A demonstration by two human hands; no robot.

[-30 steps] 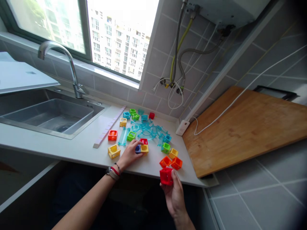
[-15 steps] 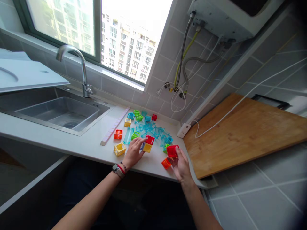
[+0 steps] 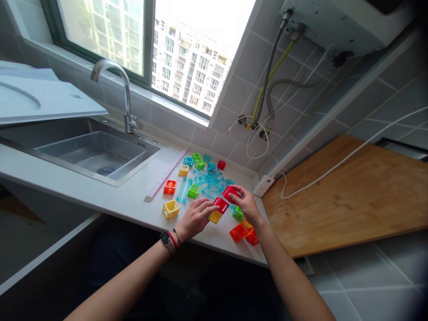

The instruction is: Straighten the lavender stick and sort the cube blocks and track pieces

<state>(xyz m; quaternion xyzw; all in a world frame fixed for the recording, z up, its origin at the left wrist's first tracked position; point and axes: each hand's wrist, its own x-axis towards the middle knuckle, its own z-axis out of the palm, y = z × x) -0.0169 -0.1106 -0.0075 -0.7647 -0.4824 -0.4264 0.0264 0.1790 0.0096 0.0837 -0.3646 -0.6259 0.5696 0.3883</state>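
Observation:
My left hand (image 3: pixel 198 217) is closed on a small stack of hollow plastic blocks, a red block (image 3: pixel 221 204) above a yellow block (image 3: pixel 215 217). Just up and right of it, my right hand (image 3: pixel 246 203) pinches another red block (image 3: pixel 230 194), close to the stack's red one; whether they touch I cannot tell. Below my right hand lie two orange blocks (image 3: pixel 238 232), with a yellow one partly hidden behind them. A green block (image 3: pixel 237 213) sits near my right fingers. Clear blue track-like pieces (image 3: pixel 210 182) spread behind both hands.
More blocks stand to the left, among them a yellow block (image 3: pixel 170 208) and a red-orange block (image 3: pixel 170 187). A pale purple strip (image 3: pixel 166 176) lies beside the sink (image 3: pixel 117 182). At the right are a white power strip (image 3: pixel 264 185) and a leaning wooden board (image 3: pixel 334 196).
My right hand has brought its red block up and left, close to the stack in my left hand. Orange and yellow blocks it covered now show. The view has shifted slightly.

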